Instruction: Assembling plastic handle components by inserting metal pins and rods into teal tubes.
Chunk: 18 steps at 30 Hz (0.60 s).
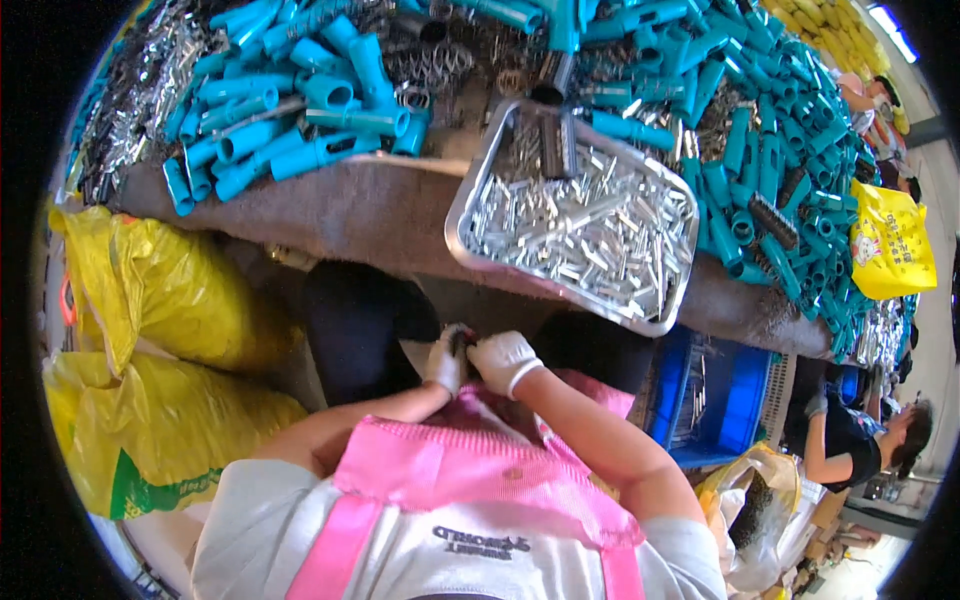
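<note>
1. Fingers of the left hand (447, 360), gloved in white, are curled narrowly at the centre of the frame, and a small dark piece (462, 342) appears to be pinched there; its exact kind cannot be told.
2. Fingers of the right hand (505, 362), also gloved, are bent close beside that piece; whether it is gripped by them cannot be told, since the tips are hidden.
3. Because the piece is held low, over the dark gap below the surface (300, 215), it could be dropped out of sight if the grip were loosened or the glove fabric slipped.
4. Just right of centre, a metal tray (469, 195) is filled with loose silver pieces (600, 225), and dark strips (557, 145) are leaned into its upper end. Its lower end seems to be projected past the front edge, so it could be tipped if it were bumped by a raised forearm or knee.
5. Teal tubes (262, 135) are heaped across the upper left and upper right. Some are piled right against the tray, and could be slid into it or over the edge if the heap were disturbed.
6. At right of centre, lower down, a blue crate (740, 400) is placed, into which stray pieces could be spilled by a knock.
</note>
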Available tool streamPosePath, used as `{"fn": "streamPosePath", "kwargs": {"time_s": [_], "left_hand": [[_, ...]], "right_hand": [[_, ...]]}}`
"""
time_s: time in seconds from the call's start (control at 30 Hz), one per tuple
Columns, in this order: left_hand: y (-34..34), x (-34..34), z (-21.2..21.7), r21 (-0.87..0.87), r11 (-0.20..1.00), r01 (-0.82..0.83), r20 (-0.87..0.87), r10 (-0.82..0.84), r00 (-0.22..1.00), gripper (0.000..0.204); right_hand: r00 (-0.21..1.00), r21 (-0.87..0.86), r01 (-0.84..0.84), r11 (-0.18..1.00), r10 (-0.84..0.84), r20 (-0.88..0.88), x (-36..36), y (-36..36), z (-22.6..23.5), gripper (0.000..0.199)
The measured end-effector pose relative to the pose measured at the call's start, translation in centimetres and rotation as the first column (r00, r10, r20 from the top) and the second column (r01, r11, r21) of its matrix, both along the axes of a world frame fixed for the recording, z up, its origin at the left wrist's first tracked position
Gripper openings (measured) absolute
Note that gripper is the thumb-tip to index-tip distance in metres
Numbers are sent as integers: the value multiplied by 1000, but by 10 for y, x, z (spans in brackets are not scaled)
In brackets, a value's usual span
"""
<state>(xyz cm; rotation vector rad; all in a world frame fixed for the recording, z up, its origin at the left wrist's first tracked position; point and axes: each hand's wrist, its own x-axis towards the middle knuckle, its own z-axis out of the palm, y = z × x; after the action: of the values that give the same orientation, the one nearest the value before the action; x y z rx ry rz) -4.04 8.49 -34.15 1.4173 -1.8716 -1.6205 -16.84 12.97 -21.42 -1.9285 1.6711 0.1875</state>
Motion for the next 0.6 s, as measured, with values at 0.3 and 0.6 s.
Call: {"fn": "streamPosePath", "kwargs": {"time_s": [0.3,0.6], "left_hand": [[-14,-5,52,114,969,218,-150,-200,968,25],[7,-17,25,-72,997,-39,126,48,991,28]], "right_hand": [[985,72,165,984,-169,44,-1,11,21,20],[998,178,11,984,-23,66,-16,-3,-22,23]]}}
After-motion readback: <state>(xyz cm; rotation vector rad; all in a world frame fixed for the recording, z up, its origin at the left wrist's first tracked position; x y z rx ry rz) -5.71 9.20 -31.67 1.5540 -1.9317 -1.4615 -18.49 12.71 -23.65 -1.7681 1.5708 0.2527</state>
